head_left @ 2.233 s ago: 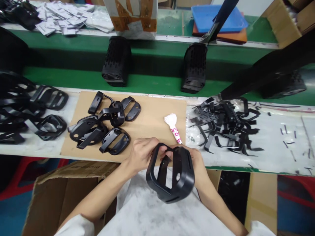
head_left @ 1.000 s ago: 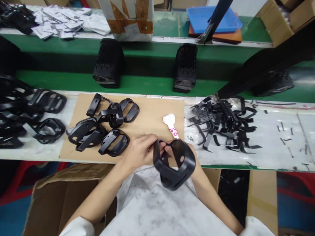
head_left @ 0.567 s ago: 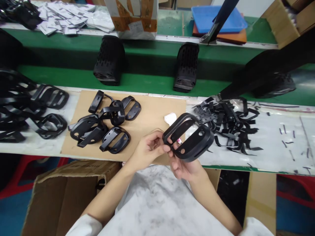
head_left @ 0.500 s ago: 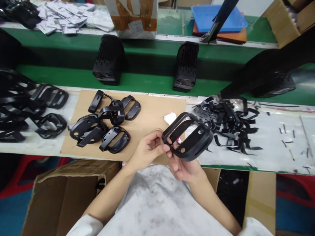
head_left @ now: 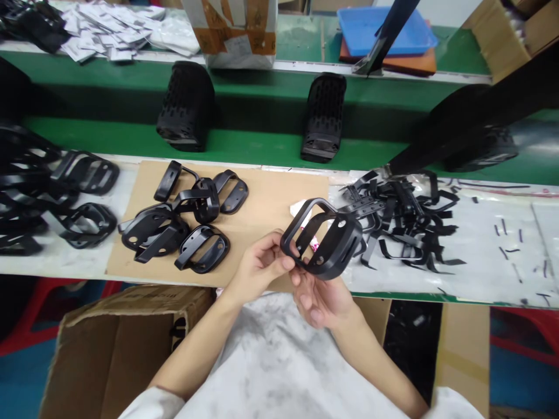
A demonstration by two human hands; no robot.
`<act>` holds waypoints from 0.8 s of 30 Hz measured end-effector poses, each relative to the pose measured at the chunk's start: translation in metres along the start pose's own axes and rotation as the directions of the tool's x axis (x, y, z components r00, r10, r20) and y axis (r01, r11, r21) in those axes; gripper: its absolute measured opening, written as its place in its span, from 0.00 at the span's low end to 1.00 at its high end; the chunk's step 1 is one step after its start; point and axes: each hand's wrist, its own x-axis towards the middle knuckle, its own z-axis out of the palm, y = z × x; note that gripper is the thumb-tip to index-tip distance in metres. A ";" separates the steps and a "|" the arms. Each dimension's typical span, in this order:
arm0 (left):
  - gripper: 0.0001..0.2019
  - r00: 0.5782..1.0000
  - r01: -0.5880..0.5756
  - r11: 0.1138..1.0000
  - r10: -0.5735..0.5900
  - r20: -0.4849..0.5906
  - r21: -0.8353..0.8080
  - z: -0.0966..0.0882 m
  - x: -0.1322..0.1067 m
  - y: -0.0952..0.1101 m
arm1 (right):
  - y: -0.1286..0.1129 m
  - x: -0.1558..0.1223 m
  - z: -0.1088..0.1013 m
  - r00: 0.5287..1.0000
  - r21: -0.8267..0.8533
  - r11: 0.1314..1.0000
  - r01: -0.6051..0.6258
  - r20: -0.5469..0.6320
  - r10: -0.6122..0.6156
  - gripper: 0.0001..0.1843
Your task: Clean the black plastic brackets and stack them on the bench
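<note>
A black plastic frame [head_left: 336,253] with holes and a raised loop is held tilted above the table's front edge. My left hand [head_left: 264,265] pinches the frame's near left corner between thumb and fingers. Below the frame, my right hand [head_left: 325,299] has its fingers curled against the underside of that same corner, and some fingertips are hidden behind the part. Similar black frames [head_left: 203,249] lie on a brown cardboard sheet [head_left: 279,192] to the left. Just right of the held frame is a tangled heap of black strips [head_left: 406,215].
More black frames [head_left: 87,224] are piled at the far left. Two black ribbed shells [head_left: 323,116] stand on the green ledge behind. A taped box [head_left: 236,35] and a blue tray [head_left: 386,29] sit on the shelf. A dark slanted post [head_left: 476,116] crosses the right side. An open carton [head_left: 109,349] stands below left.
The held frame has tipped, so its broad face is seen more from the edge, and has shifted slightly left. Both hands keep their places at its near corner.
</note>
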 end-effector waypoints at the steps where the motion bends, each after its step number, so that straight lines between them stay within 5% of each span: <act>1: 0.10 1.000 0.004 1.000 -0.004 0.002 -0.007 -0.001 0.000 -0.001 | 0.000 0.000 0.001 1.000 -0.006 1.000 0.007 -0.007 -0.007 0.24; 6: 0.12 1.000 -0.012 0.999 0.013 -0.029 0.041 -0.010 -0.001 -0.008 | 0.000 0.003 0.000 0.997 -0.089 0.996 0.007 -0.079 -0.015 0.25; 8: 0.15 0.998 -0.009 0.998 0.012 -0.056 0.054 -0.013 -0.001 -0.008 | -0.002 0.004 0.000 0.993 -0.246 0.969 -0.033 -0.122 0.003 0.29; 10: 0.16 0.999 0.024 1.000 -0.023 -0.046 0.010 -0.015 -0.002 -0.005 | -0.007 0.003 0.001 0.969 -0.523 0.852 0.000 -0.211 -0.130 0.30; 12: 0.17 0.998 0.053 0.997 -0.054 -0.031 -0.051 -0.014 -0.003 -0.001 | -0.014 0.001 0.005 0.848 -0.799 0.589 0.124 -0.223 -0.481 0.23; 14: 0.17 0.998 0.055 0.995 -0.057 -0.027 -0.083 -0.013 -0.005 0.003 | -0.022 -0.002 0.009 0.592 -0.944 0.257 0.208 -0.088 -0.801 0.11; 16: 0.17 0.999 0.042 0.996 -0.044 -0.021 -0.079 -0.009 -0.008 0.005 | -0.029 -0.005 0.011 0.369 -0.977 -0.001 0.215 0.082 -0.926 0.14; 17: 0.17 0.999 0.041 0.997 -0.042 -0.016 -0.066 -0.007 -0.010 0.006 | -0.031 -0.007 0.011 0.308 -0.976 -0.090 0.196 0.148 -0.940 0.19; 19: 0.16 0.999 0.041 0.998 -0.042 -0.017 -0.042 -0.003 -0.015 0.005 | -0.033 -0.010 0.009 0.257 -0.966 -0.197 0.165 0.235 -0.937 0.25; 24: 0.17 0.997 0.069 0.996 -0.070 -0.015 -0.057 0.009 -0.030 0.002 | -0.036 -0.013 0.007 0.210 -0.939 -0.283 0.197 0.322 -0.923 0.11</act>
